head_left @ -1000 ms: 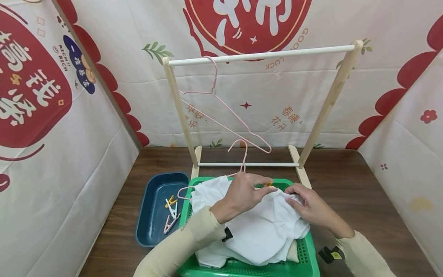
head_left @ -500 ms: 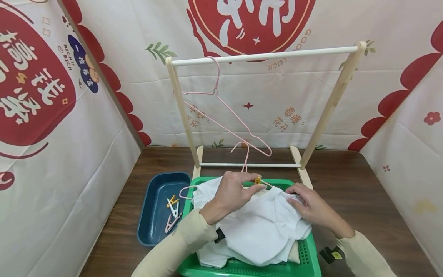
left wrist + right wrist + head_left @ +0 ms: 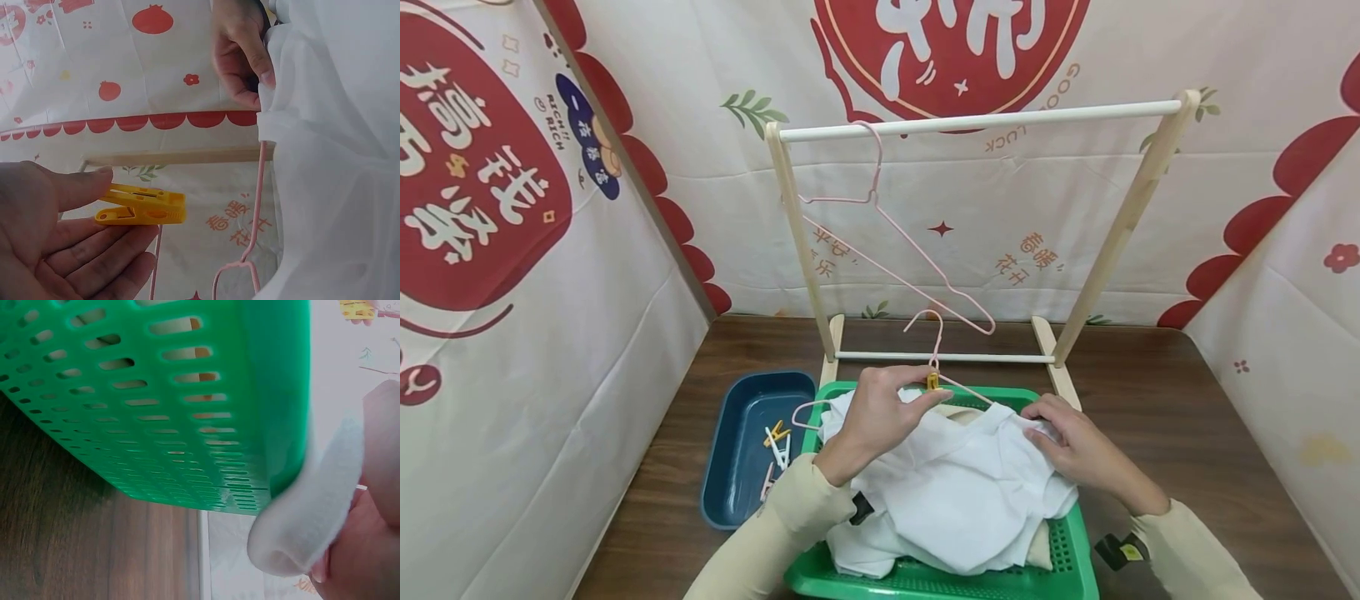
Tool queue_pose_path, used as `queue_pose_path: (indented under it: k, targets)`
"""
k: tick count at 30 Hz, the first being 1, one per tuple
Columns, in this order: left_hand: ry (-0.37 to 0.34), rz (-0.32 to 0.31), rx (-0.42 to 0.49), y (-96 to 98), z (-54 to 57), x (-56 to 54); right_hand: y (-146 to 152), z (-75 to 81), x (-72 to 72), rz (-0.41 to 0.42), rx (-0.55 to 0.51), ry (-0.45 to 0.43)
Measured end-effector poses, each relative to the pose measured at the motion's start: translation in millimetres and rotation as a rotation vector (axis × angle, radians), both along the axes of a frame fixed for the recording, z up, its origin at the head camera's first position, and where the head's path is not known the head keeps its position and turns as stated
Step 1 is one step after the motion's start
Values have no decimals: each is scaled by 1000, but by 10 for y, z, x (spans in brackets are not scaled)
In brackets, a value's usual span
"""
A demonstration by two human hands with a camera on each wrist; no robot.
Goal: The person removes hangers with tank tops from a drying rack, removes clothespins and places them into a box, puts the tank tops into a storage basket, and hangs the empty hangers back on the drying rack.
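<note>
My left hand (image 3: 876,417) pinches a yellow clothespin (image 3: 147,206) between thumb and fingers, in front of the hanger's neck in the head view. In the left wrist view the clothespin is apart from the cloth. My right hand (image 3: 1078,450) grips the right edge of a white garment (image 3: 955,508), seemingly a shirt, bunching the fabric between thumb and fingers. A pink clothes hanger (image 3: 938,332) runs into this garment; its hook and part of its shoulders show, the rest is hidden by cloth. The garment lies over a green basket (image 3: 1081,554), with cream cloth beneath it.
Behind the basket stands a wooden rack with a white top rail (image 3: 1000,122). A second pink hanger (image 3: 917,242) hangs bare from that rail. To the left, a blue tray (image 3: 718,479) holds a few clothespins (image 3: 778,446). Printed cloth walls surround the brown table (image 3: 1187,433).
My left hand has moved left with the yellow clothespin, away from the garment's right side, uncovering the hanger's right shoulder. My right hand keeps its grip on the cloth.
</note>
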State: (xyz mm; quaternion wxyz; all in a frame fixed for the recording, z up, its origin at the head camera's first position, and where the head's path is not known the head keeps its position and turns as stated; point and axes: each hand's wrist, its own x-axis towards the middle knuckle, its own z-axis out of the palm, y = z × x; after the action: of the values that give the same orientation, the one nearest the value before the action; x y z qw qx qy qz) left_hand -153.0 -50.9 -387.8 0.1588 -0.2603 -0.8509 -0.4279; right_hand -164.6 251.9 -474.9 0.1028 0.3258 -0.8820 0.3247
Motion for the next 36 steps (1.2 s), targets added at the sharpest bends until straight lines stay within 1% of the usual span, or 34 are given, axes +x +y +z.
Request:
queue_pose_path:
  k: [5, 13, 17, 21, 24, 31, 36]
  targets:
    - [-49, 17, 8, -80, -38, 8, 4, -2, 2, -7, 12, -7]
    - [-103, 50, 16, -193, -77, 16, -7, -4, 11, -5, 7, -9]
    - [-108, 75, 12, -256, -93, 25, -10, -6, 7, -7, 10, -8]
    - [-106, 86, 37, -334, -113, 35, -6, -13, 2, -14, 22, -15]
    - [-123, 99, 50, -402, -131, 49, 1, -21, 2, -21, 32, -22]
    - [-181, 200, 57, -586, -182, 85, 5, -25, -3, -30, 51, -36]
    - [-201, 261, 44, -689, -230, 97, 0, -15, -5, -35, 58, -52]
